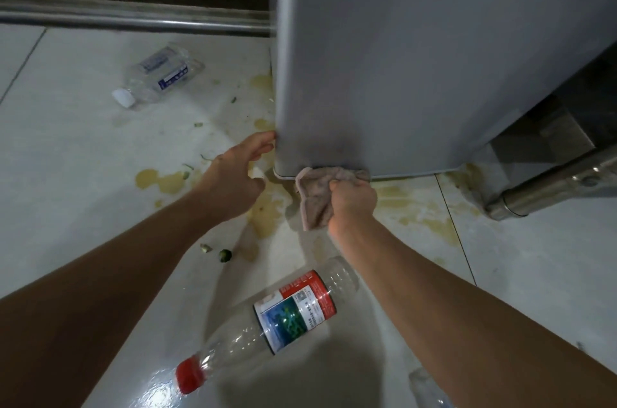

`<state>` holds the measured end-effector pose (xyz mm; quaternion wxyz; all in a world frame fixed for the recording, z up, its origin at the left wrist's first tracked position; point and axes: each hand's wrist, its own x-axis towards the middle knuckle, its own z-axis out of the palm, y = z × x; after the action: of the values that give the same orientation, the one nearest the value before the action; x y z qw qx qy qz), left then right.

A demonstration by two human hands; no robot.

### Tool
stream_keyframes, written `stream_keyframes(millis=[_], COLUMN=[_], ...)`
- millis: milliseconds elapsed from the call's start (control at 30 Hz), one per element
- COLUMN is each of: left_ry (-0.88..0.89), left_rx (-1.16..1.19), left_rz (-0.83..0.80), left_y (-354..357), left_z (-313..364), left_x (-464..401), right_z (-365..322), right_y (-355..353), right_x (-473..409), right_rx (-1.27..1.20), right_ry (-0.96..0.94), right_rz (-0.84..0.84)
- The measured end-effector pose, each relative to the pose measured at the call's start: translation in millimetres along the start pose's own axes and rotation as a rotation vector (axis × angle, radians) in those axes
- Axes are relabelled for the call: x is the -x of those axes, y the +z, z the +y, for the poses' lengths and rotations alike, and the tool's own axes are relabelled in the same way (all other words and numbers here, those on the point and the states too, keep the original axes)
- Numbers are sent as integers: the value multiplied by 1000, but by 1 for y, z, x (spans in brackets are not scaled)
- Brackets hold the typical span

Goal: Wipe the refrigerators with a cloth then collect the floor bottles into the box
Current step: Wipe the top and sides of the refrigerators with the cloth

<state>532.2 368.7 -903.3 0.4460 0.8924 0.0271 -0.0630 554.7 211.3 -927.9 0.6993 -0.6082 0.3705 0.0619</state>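
At refrigerator [417, 57] base: wiping step, right hand [352, 199] clenching cloth [315, 195], left hand [238, 170] released, bracing corner; bottles next.

Both forearms bare, no sleeves, left hand [238, 170] ringless.

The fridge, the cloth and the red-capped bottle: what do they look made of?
Fridge: probably painted or coated metal, smooth grey with a soft satin sheen. Cloth: soft woven or terry fabric, pinkish-beige, matte, bunched and creased in the right hand. Bottle: clear thin plastic, glossy and see-through, with a printed label and an opaque red plastic cap.
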Motion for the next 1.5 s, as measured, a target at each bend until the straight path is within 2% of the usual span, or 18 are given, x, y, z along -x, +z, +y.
stream_keyframes(millis=[67,433,633,733,900,1067,1267,1367,1500], left_ry=[16,20,-21,-16,42,161,519,704,888], left_rx=[-64,-149,-172,-191,-273,-425,-698,-911,-1072], left_rz=[3,37,90,106,82,23,58,86,201], left_y=[-4,-18,-20,-23,-17,15,59,73,89], left_z=[0,10,26,36,57,96,154,182,213], left_x=[3,13,20,24,31,28,11,-3,-24], right_z=[9,29,22,12,-16,-47,-84,-97,-110], right_y=[12,35,24,8,-47,-114,-180,-193,-190], right_x=[6,25,31,32,26,5,-43,-65,-90], right_rx=[-50,50,327,488,590,449,250,133,34], right_ry=[-20,72,78,48,-41,-104,-110,-77,-116], right_rz=[-11,-180,-497,-561,-476,-227,13,-5,-98])
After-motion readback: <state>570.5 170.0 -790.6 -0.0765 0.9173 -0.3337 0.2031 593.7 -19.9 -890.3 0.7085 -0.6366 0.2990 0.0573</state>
